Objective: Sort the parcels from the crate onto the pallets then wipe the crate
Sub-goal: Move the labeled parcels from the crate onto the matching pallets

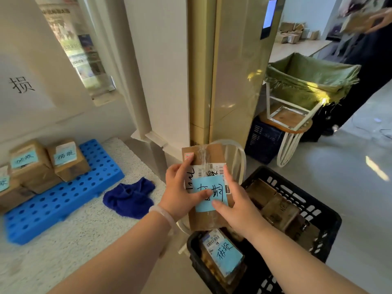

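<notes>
I hold a brown cardboard parcel (203, 154) with a blue handwritten label above the black crate (301, 192). My left hand (180, 189) grips its left side with the thumb across the label. My right hand (235, 206) holds its right side, thumb on the label's lower edge. In the crate lie more brown parcels (275, 206), one with a blue label (224, 253). At the left, a blue perforated pallet (63, 194) carries three labelled parcels (67, 159). A dark blue cloth (129, 198) lies crumpled on the speckled counter beside the pallet.
A gold-trimmed pillar (212, 71) rises straight ahead. A white stool frame lined with a green sack (305, 81) stands at the right on a round wooden stool. Another person in dark clothes (369, 66) stands at the far right, holding a parcel.
</notes>
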